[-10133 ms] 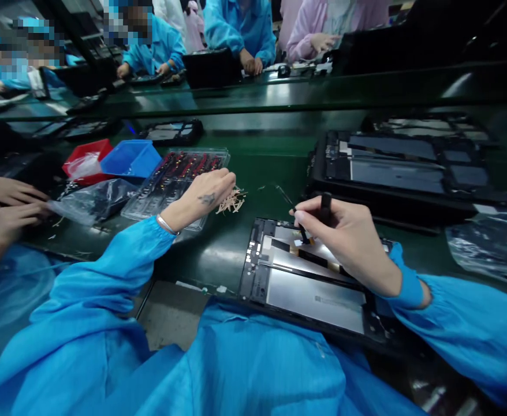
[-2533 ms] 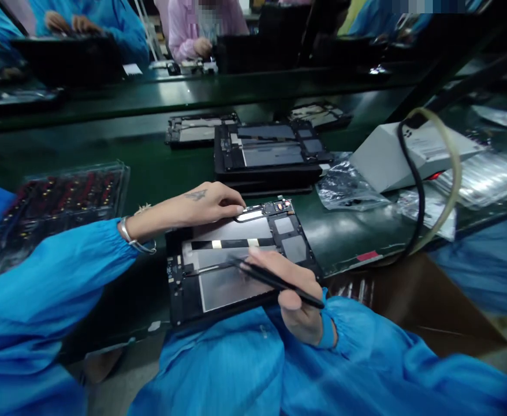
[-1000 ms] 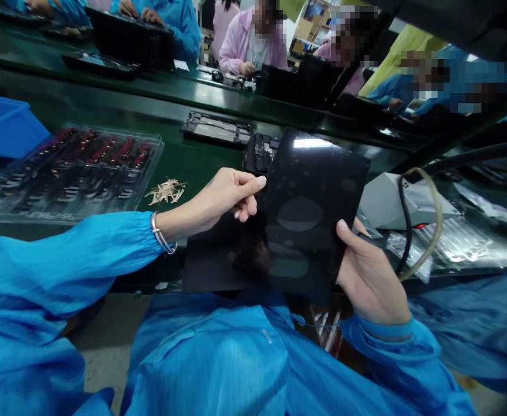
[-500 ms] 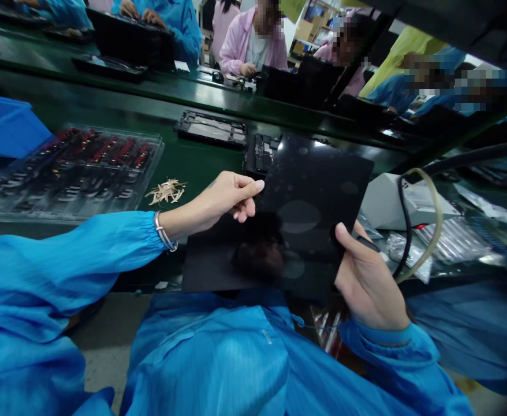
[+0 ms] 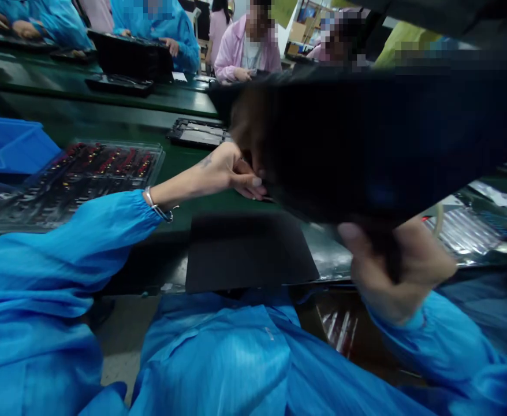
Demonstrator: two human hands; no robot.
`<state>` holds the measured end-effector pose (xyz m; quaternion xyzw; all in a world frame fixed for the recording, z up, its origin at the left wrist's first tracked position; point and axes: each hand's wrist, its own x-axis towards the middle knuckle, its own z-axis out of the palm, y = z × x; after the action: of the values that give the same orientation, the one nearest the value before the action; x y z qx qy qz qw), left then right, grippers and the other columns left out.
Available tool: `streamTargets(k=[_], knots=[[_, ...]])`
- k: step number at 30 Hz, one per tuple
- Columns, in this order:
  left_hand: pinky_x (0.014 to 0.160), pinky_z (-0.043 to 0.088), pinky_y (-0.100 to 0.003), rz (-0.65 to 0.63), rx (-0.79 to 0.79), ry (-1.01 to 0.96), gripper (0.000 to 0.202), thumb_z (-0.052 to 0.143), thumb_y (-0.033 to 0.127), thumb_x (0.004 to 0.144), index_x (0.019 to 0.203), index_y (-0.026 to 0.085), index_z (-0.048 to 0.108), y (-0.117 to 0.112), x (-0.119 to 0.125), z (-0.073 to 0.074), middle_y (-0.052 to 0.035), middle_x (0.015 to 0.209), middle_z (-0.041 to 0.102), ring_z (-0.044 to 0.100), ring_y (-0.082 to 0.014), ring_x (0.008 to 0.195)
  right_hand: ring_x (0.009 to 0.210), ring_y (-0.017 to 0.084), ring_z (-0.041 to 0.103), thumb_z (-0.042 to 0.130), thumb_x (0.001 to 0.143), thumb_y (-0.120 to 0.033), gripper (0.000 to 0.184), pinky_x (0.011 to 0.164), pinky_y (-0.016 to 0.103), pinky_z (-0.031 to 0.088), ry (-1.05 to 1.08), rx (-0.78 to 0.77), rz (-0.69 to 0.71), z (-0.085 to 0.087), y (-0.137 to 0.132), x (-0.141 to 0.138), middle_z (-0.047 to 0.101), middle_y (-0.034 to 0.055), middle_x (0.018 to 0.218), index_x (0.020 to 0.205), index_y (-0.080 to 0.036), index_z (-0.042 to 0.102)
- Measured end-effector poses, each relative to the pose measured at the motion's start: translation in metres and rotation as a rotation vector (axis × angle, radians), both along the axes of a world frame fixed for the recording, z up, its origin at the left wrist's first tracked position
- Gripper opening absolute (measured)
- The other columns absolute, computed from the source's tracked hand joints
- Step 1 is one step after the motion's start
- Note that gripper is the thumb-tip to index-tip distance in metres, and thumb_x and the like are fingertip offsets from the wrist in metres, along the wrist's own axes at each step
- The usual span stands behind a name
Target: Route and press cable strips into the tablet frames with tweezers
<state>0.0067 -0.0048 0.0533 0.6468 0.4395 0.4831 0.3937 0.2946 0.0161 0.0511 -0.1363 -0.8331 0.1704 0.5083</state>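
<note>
My right hand, smeared by motion, grips the lower edge of a glossy black tablet screen. The screen is raised and tilted close to the camera, hiding much of the bench's right side. My left hand is at the screen's lower left edge, thumb pressed against curled fingers. What it pinches, if anything, is hidden there. Below both hands a flat black mat lies at the bench's near edge. Beyond my left hand lies an opened tablet housing with bare inner parts, partly covered by the screen.
On the left a clear plastic tray holds rows of small dark parts with red ends, beside a blue bin. Silvery packets lie at the right. Co-workers in blue and pink sit across the green bench.
My right hand has lifted the screen up and to the right, tilting it towards the camera, and the mat beneath shows more. My left hand has moved slightly up.
</note>
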Motion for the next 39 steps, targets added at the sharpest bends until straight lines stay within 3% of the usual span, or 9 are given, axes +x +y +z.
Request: streamTargets(k=[3,6,10,16,21,25,30,34,39], knots=[[0.073,0.059,-0.025,0.071,0.082,0.042,0.037,0.087,0.037,0.069,0.086,0.013,0.063,0.009,-0.006,-0.025,-0.0065,0.088,0.076,0.074,-0.02,0.084,0.125,0.025,0.068,0.054,0.096,-0.007,0.038,0.108,0.037,0.058,-0.238,0.514,0.171,-0.015,-0.007,-0.007,0.071,0.0147,0.131,0.131,-0.012,0.066],[0.074,0.058,-0.027,0.044,0.037,0.07,0.043,0.083,0.042,0.072,0.098,0.013,0.065,0.01,-0.011,-0.053,-0.0098,0.094,0.077,0.075,-0.0218,0.085,0.126,0.028,0.067,0.054,0.098,-0.011,0.028,0.11,0.043,0.056,-0.25,0.703,0.193,-0.037,-0.009,-0.015,0.073,0.0202,0.125,0.123,-0.007,0.068],[0.09,0.057,-0.033,0.058,-0.002,0.365,0.065,0.071,0.045,0.083,0.138,0.014,0.057,0.0,-0.036,-0.064,-0.0126,0.112,0.077,0.074,-0.0252,0.104,0.125,0.027,0.067,0.058,0.097,-0.011,0.027,0.107,0.042,0.058,-0.321,0.726,0.174,-0.059,-0.008,-0.013,0.073,0.0196,0.124,0.121,-0.008,0.069],[0.092,0.052,-0.037,0.371,-0.157,0.993,0.049,0.043,0.053,0.097,0.113,0.017,0.073,-0.055,-0.087,-0.063,-0.0111,0.111,0.075,0.07,-0.0279,0.101,0.125,0.029,0.067,0.053,0.098,-0.008,0.032,0.106,0.045,0.058,-0.453,0.696,0.156,-0.073,-0.013,-0.003,0.073,0.0184,0.125,0.125,-0.011,0.07],[0.104,0.046,-0.053,0.454,-0.251,1.071,0.068,0.029,0.066,0.098,0.131,0.02,0.067,-0.113,-0.068,-0.086,-0.0133,0.135,0.061,0.058,-0.0351,0.121,0.123,0.029,0.068,0.062,0.098,-0.022,0.028,0.104,0.044,0.059,-0.464,0.637,0.182,-0.087,-0.023,-0.007,0.076,0.0157,0.119,0.124,-0.015,0.072],[0.113,0.035,-0.065,0.51,-0.373,0.887,0.074,0.031,0.071,0.093,0.137,0.02,0.061,-0.131,-0.037,-0.089,-0.0117,0.153,0.049,0.045,-0.0407,0.136,0.121,0.027,0.07,0.066,0.097,-0.033,0.032,0.104,0.045,0.059,-0.425,0.638,0.205,-0.099,-0.023,-0.012,0.078,0.0146,0.114,0.125,-0.018,0.072],[0.116,0.043,-0.051,0.448,-0.522,0.212,0.08,0.062,0.068,0.083,0.147,0.023,0.045,-0.13,-0.004,-0.067,-0.0143,0.153,0.05,0.051,-0.0347,0.137,0.127,0.033,0.065,0.06,0.096,-0.014,0.032,0.104,0.05,0.058,-0.397,0.684,0.238,-0.103,-0.018,-0.013,0.076,0.0176,0.119,0.127,-0.014,0.071],[0.097,0.06,-0.042,0.441,-0.638,-0.233,0.095,0.079,0.049,0.077,0.154,0.031,0.027,-0.13,0.02,-0.057,-0.0152,0.151,0.053,0.061,-0.0328,0.13,0.124,0.031,0.067,0.062,0.095,-0.011,0.03,0.104,0.048,0.059,-0.381,0.672,0.223,-0.101,-0.018,-0.015,0.077,0.0159,0.116,0.123,-0.014,0.072],[0.078,0.065,-0.034,0.581,-0.528,-0.289,0.11,0.089,0.045,0.063,0.153,0.047,0.028,-0.146,0.014,-0.038,-0.0048,0.139,0.065,0.072,-0.0325,0.112,0.12,0.022,0.07,0.072,0.088,-0.013,0.022,0.112,0.042,0.054,-0.215,0.586,0.29,-0.089,-0.016,0.0,0.078,0.0112,0.115,0.11,-0.018,0.073]])
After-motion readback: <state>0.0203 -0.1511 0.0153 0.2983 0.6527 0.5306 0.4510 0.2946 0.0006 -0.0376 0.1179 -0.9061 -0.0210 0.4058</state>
